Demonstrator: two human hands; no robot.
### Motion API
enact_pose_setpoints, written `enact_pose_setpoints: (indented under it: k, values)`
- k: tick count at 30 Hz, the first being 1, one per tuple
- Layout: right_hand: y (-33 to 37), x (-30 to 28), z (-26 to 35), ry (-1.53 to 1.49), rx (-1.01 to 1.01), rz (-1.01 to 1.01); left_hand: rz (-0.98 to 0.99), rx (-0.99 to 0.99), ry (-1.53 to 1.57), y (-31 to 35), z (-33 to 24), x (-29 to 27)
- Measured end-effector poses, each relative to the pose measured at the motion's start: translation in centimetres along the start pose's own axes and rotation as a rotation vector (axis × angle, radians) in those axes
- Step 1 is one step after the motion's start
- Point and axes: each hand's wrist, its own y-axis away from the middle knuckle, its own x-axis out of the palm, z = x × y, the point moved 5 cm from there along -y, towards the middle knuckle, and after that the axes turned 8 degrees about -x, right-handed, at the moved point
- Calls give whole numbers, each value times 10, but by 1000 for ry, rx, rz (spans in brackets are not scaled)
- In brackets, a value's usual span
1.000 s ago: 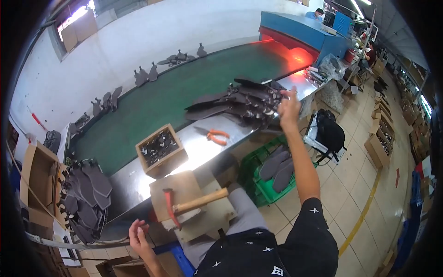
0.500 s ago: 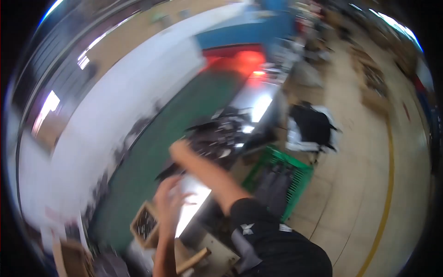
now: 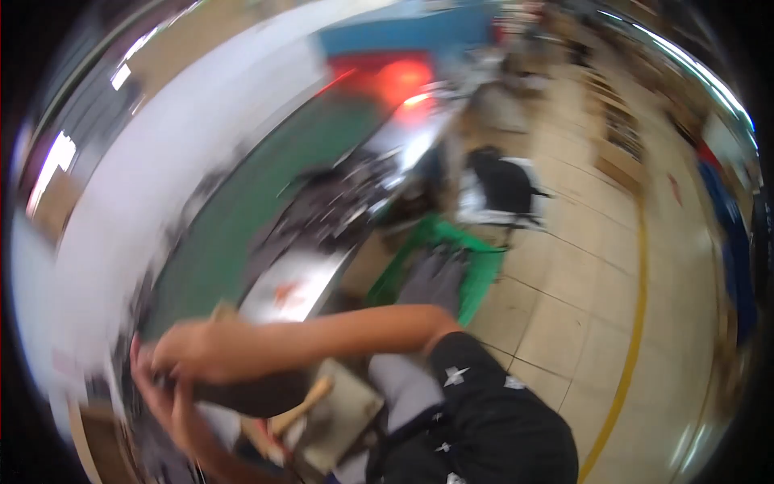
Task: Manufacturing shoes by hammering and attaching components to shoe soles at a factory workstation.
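My right forearm reaches across to the left, and my right hand is closed on one end of a dark grey flat piece, perhaps cloth, which hangs below the forearm. My left hand meets it from below, its fingers closed around the same end; motion blur hides the exact grip. Beyond my hands, a heap of similar dark pieces with shiny metal parts lies along the green belt's metal edge. An orange-red mark shows on the bright metal surface.
A green crate with grey pieces stands right of the bench. Behind it, a black bundle lies on white sheeting. A wooden handle is near my lap; a cardboard box stands lower left. Red light glows at the belt's far end.
My right hand has come back from the heap toward the lower left with a dark grey piece. My left hand has moved left and closed against it. The view has shifted.
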Motion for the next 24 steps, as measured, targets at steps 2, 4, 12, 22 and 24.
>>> enact_pose_setpoints:
  k: [2, 4, 12, 22, 24]
  values:
    - [50, 12, 11, 59, 293, 54, -174, -189, 96, 54, -1, -6]
    - [106, 26, 25, 242, 607, 178, -296, -359, 284, 95, 37, -36]
    - [208, 74, 47, 587, 707, 921, -420, -567, 418, 176, 99, -96]
    - [247, -23, 123, 164, 1357, -113, -18, -337, -706, 109, 225, -21]
    - [258, -36, 133, 121, 1384, -363, 18, -355, -652, 109, 220, -20]
